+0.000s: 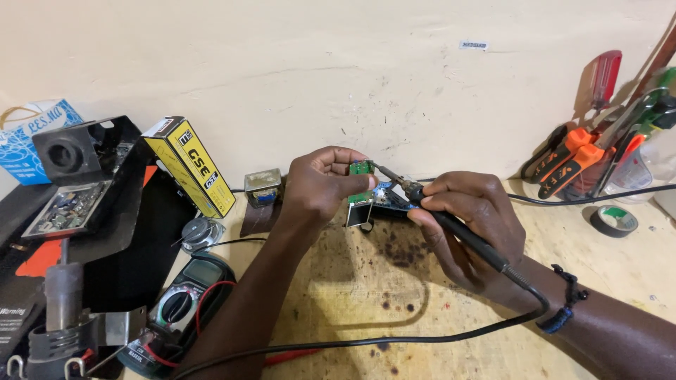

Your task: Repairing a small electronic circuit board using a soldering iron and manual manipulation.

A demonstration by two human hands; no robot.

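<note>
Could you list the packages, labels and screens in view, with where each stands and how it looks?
Yellow and black cardboard box: long, leaning against the wall, left of the left hand.
Blue and white packet: far left, partly hidden.
Small white wall sticker: upper right.
Green multimeter's grey screen: lower left on the bench.
Small dark module screen: below the left hand.

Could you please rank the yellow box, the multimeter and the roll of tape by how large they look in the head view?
1. yellow box and multimeter: alike, and the meter lies nearer the camera
2. roll of tape
</note>
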